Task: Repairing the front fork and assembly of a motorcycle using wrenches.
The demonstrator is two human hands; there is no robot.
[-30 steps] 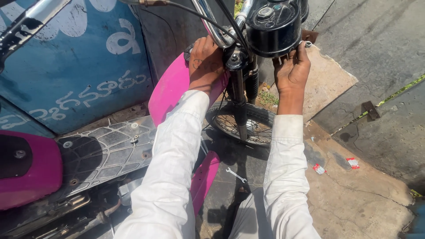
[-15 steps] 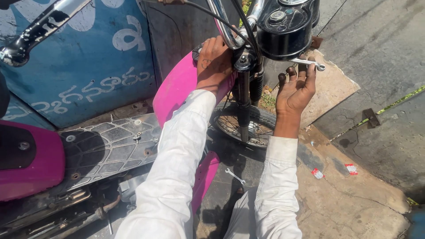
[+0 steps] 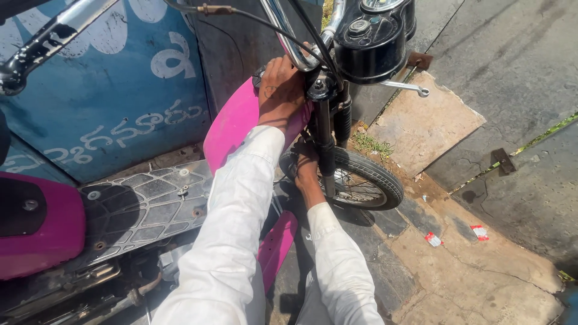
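1. Head view: the left hand point(image 3: 282, 90) lies flat, fingers spread, pressed on top of the glossy pink plastic front panel point(image 3: 232, 123) of a scooter, just beside the black steering stem point(image 3: 322, 90); it grips nothing.
2. The right hand point(image 3: 303, 165) reaches low behind the black fork leg point(image 3: 327, 162), against the spoked front wheel with its black rubber tyre point(image 3: 367, 177); its fingers are hidden, so its hold cannot be told.
3. The panel looks still fitted, with work around the fork seemingly unfinished.
4. The grey patterned footboard point(image 3: 144, 201) lies left of both sleeves; cracked concrete ground point(image 3: 481, 265) spreads to the right.
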